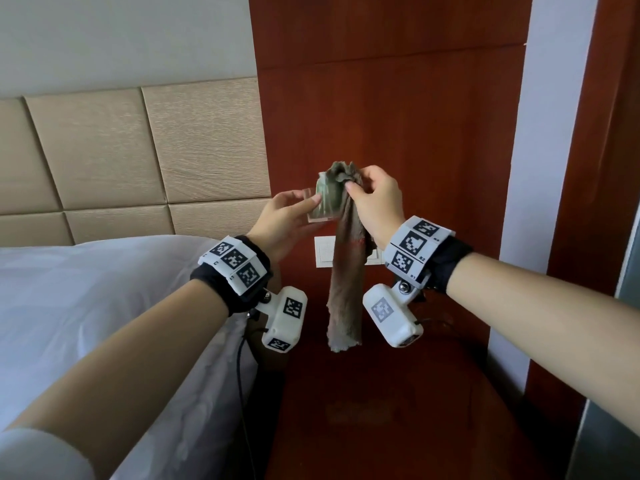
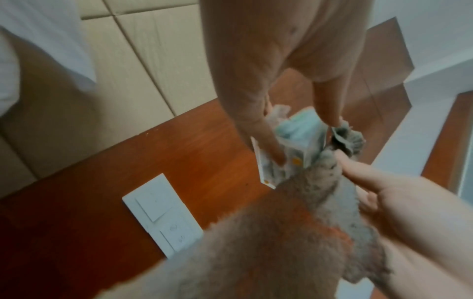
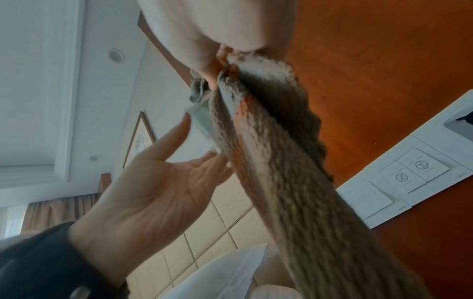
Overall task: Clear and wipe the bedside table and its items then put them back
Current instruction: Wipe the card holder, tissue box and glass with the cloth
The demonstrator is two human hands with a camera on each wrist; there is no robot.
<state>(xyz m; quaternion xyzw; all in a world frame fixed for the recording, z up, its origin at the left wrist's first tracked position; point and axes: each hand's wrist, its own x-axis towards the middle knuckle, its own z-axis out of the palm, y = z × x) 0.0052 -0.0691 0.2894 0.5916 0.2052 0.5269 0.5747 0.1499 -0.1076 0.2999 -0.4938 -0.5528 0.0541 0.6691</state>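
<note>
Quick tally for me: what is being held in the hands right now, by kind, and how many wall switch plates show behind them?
Cloths: 1, grey-brown cloth pinched by the right hand
Clear stands with a printed card: 1, acrylic stand held by the left hand
White switch plates: 3
Total: 5

From the head view we look forward and slightly down over both forearms at the left hand (image 1: 289, 216) and right hand (image 1: 375, 202), raised before the red-brown wood wall panel (image 1: 398, 116), with the padded headboard (image 1: 138, 150) and the bed (image 1: 86, 306) to our left. The left wrist view sits very near, looking along the left hand (image 2: 256, 70) towards its fingers, across to the right hand (image 2: 384, 202) and the cloth (image 2: 268, 242). The right wrist view looks steeply upward along the right hand (image 3: 204, 24), taking in the ceiling (image 3: 38, 81). All three views share the cloth, both hands, the wood panel and the white switch plate (image 1: 323, 252).
</note>
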